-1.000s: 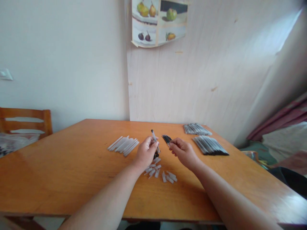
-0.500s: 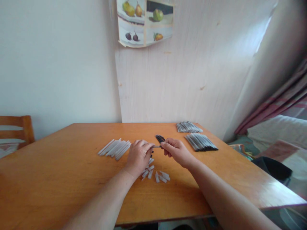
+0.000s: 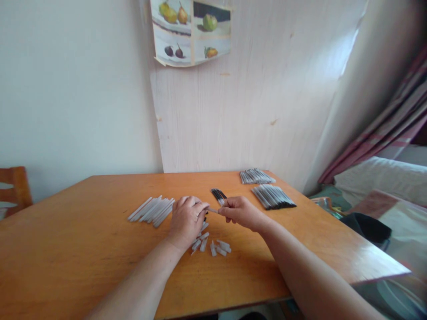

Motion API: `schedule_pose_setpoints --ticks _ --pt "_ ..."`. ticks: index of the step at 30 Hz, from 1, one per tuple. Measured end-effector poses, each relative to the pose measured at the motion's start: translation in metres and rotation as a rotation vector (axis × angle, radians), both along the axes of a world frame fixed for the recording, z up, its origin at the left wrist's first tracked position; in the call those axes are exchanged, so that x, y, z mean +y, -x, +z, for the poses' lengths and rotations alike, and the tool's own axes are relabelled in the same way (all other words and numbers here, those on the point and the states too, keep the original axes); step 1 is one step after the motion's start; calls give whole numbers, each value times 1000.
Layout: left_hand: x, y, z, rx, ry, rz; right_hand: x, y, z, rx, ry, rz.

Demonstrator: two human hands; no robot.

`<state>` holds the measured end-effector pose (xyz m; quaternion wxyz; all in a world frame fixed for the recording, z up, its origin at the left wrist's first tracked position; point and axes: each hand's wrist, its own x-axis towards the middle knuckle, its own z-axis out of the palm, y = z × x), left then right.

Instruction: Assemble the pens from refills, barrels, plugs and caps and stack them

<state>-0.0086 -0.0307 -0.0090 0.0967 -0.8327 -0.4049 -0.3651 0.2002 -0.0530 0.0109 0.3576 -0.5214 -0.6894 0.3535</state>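
Observation:
Between my two hands, above the middle of the table, a thin grey pen lies nearly level. The fingers of my left hand are closed around its left part, and my right hand pinches its right end. Left of my left hand is a row of white tubes. Several small whitish caps are scattered below the hands, some partly hidden by my left hand. Just behind my right hand lies a small bundle of thin black sticks.
Two flat stacks of pens lie at the right: a black-ended one and another farther back. The wooden table meets a wall with fruit pictures. A chair stands left; a black container is beyond the right edge.
The view has shifted slightly, moving the scene a little left. My right hand has turned slightly and its end of the pen now sits lower; both hands keep their grip.

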Motion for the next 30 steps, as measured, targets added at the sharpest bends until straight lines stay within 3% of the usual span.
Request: schedule_pose_setpoints --ticks 6,10,16,19,23,30 --pt "5 1 -2 -68 -48 66 3 -4 -2 -53 -83 -92" --pt "10 6 -1 -100 -86 119 10 -19 -2 -124 -199 -280" --pt "15 11 -1 -97 -114 139 20 -65 4 -290 -355 -565" --pt "16 13 -2 -100 -115 142 22 -88 5 -371 -345 -748" --pt "20 15 -3 -115 -114 152 21 -109 4 -420 -304 -890" --pt "20 16 -3 -110 -114 156 5 -114 22 -605 -161 -966"
